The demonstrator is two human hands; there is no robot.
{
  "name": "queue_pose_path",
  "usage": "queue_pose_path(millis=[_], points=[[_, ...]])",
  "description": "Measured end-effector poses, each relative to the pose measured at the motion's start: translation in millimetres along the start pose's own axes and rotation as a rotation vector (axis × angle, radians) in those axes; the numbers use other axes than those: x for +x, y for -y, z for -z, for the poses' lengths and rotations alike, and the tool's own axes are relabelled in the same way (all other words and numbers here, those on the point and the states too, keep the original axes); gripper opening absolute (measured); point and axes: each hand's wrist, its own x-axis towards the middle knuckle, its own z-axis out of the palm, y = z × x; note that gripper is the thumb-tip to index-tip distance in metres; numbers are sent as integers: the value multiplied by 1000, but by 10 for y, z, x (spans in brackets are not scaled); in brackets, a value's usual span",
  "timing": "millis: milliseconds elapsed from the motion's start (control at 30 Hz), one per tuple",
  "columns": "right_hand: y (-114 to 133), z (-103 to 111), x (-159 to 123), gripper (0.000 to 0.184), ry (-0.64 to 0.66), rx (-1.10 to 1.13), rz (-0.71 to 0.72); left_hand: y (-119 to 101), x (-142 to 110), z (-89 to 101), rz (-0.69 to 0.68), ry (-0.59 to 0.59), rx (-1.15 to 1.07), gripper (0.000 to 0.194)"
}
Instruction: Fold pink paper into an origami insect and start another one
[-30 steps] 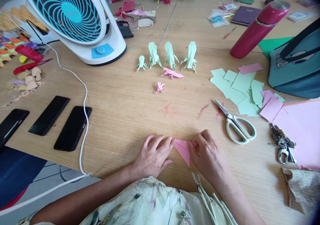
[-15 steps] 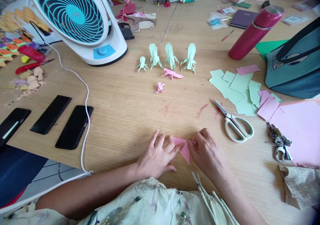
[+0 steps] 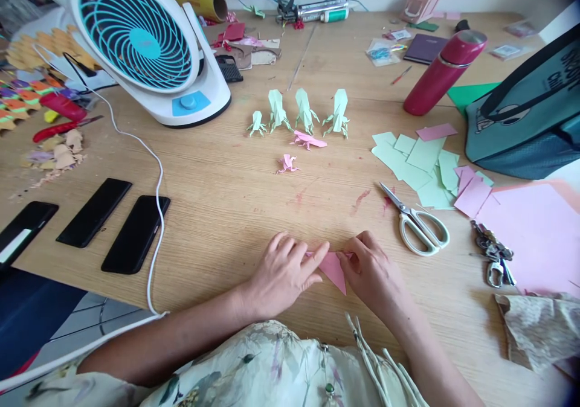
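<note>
A folded pink paper triangle [image 3: 334, 269] lies on the wooden table [image 3: 226, 201] near its front edge, between my two hands. My left hand [image 3: 283, 274] rests on the table with its fingers stretched out, the fingertips pressing on the paper's left edge. My right hand [image 3: 369, 274] has its fingers curled and pinches the paper's right corner. Farther back stand several pale green origami figures [image 3: 304, 111], with two small pink ones [image 3: 309, 140] in front of them.
White-handled scissors [image 3: 419, 226] lie right of my hands, beside green paper squares [image 3: 421, 162] and pink sheets [image 3: 530, 226]. A red flask [image 3: 441, 72], a teal bag [image 3: 525, 123] and keys [image 3: 493, 259] sit right. A fan [image 3: 149, 44], its white cable [image 3: 154, 214] and three phones [image 3: 90, 223] sit left.
My left fingers have slid rightward onto the pink triangle's left edge. My right hand keeps its pinch on the right corner. The view has shifted slightly.
</note>
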Motion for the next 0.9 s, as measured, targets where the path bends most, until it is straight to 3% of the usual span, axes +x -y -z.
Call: queue_pose_path(millis=[133, 400, 533, 567, 633, 667, 767, 900], points=[[-6, 36, -3, 18, -23, 108, 26, 70, 146, 42, 132, -53, -242, 53], [49, 90, -25, 15, -85, 341, 172, 220, 310, 3, 194, -20, -806, 11], [57, 60, -28, 4, -153, 472, 154, 200, 288, 24, 261, -20, -1057, 19], [59, 49, -25, 16, -152, 538, 112, 188, 281, 32, 274, -22, -1097, 21], [61, 30, -13, 40, -86, 686, 16, 163, 269, 48, 297, -39, -1148, 22], [60, 22, -4, 43, -18, 750, -21, 152, 263, 56, 306, -56, -1162, 22], [50, -6, 22, 25, 148, 928, -83, 126, 239, 76, 320, -104, -1194, 23], [26, -51, 44, 31, 147, 1157, -94, 114, 201, 78, 342, -147, -1214, 26]])
